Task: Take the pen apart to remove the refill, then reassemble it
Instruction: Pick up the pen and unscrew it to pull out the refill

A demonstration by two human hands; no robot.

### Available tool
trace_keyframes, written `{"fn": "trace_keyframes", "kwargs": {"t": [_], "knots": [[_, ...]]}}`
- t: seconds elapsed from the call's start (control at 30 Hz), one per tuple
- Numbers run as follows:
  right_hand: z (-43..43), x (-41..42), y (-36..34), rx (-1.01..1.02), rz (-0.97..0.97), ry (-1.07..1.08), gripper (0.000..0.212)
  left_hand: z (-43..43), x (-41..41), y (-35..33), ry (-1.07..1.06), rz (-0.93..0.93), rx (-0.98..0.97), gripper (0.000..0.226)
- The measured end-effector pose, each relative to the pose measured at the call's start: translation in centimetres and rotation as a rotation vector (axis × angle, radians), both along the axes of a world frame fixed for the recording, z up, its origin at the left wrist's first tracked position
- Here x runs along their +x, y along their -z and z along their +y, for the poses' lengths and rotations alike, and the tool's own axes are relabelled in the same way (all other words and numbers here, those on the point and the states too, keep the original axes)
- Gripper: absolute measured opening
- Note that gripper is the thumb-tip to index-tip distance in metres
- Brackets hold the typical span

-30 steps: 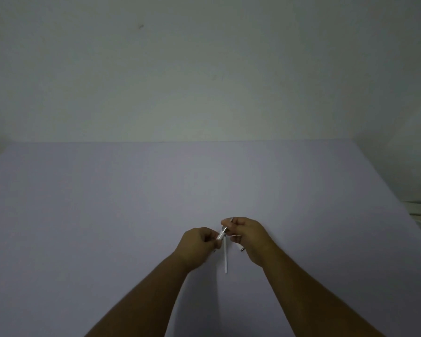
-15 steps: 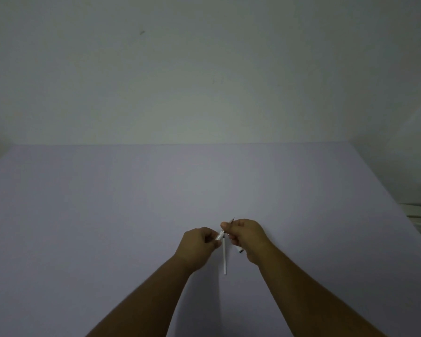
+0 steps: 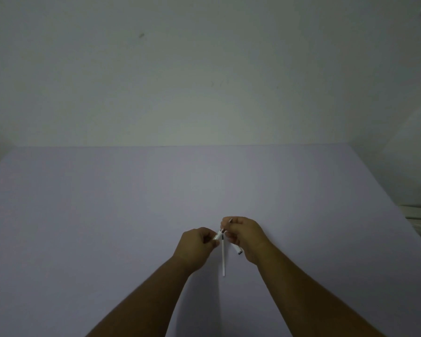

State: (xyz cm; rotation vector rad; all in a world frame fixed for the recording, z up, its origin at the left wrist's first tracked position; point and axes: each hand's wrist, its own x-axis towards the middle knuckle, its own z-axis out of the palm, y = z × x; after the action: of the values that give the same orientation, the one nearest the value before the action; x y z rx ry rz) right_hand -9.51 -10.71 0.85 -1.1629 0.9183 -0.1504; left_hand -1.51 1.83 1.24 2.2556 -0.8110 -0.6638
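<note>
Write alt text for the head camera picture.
Two bare hands, the left hand and right hand, pinch small white pen parts together above a plain lilac table. A thin white refill tube hangs down between them.

We see both bare forearms reaching forward, converging; our left hand [image 3: 197, 242] and right hand [image 3: 244, 234] sit almost touching, fingers [image 3: 226, 223] curled closed, apparently pinching something small between them
</note>
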Motion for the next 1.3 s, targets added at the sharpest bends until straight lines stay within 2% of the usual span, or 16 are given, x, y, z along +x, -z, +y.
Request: {"fn": "trace_keyframes", "kwargs": {"t": [0.07, 0.13, 0.23, 0.3, 0.37, 0.43, 0.53, 0.63, 0.7, 0.83, 0.93, 1.03, 1.13, 1.3], "knots": [[-0.03, -0.15, 0.12, -0.077, 0.066, -0.02, 0.02, 0.02, -0.01, 0.0, 0.001, 0.0, -0.001, 0.017], [-0.11, -0.17, 0.21, -0.071, 0.043, -0.027, 0.005, 0.06, -0.03, 0.02, 0.002, 0.0, 0.009, 0.016], [-0.1, -0.07, 0.1, -0.023, -0.023, -0.025, 0.013, 0.11, -0.01, 0.09, -0.01, -0.001, 0.018, 0.016], [0.02, -0.07, -0.03, -0.033, 0.015, -0.027, 0.005, 0.1, 0.0, 0.09, -0.008, -0.003, 0.017, 0.017], [0.08, -0.07, -0.02, -0.078, 0.058, -0.032, 0.012, 0.05, -0.03, 0.04, 0.004, -0.011, 0.014, 0.018], [0.14, 0.06, 0.0, -0.071, 0.042, -0.012, 0.004, 0.0, -0.08, 0.03, 0.008, -0.017, 0.017, 0.019], [0.17, 0.17, -0.24, -0.009, -0.024, 0.014, 0.019, 0.01, -0.05, 0.04, -0.005, -0.022, 0.022, 0.019], [0.18, 0.09, -0.25, -0.07, 0.046, 0.02, 0.024, 0.04, -0.02, 0.1, -0.008, -0.015, 0.021, 0.019], [0.18, -0.04, -0.18, -0.116, 0.076, 0.009, 0.021, 0.05, -0.03, 0.15, -0.005, -0.014, 0.023, 0.019], [0.21, 0.11, -0.2, -0.055, 0.02, 0.022, 0.023, 0.12, 0.0, 0.23, -0.012, -0.024, 0.027, 0.018], [0.41, 0.07, -0.33, -0.081, 0.075, 0.015, 0.015, 0.15, -0.03, 0.24, -0.007, -0.015, 0.021, 0.018], [0.47, -0.07, -0.11, -0.137, 0.075, 0.003, 0.016, 0.13, -0.14, 0.16, 0.0, -0.021, 0.022, 0.019], [0.41, 0.04, -0.1, -0.064, 0.012, 0.011, 0.025, 0.16, -0.18, 0.11, 0.001, -0.025, 0.025, 0.02], [0.77, 0.24, -0.16, -0.119, 0.072, -0.004, 0.025, 0.1, -0.12, 0.0, -0.001, -0.018, 0.026, 0.019]]}}
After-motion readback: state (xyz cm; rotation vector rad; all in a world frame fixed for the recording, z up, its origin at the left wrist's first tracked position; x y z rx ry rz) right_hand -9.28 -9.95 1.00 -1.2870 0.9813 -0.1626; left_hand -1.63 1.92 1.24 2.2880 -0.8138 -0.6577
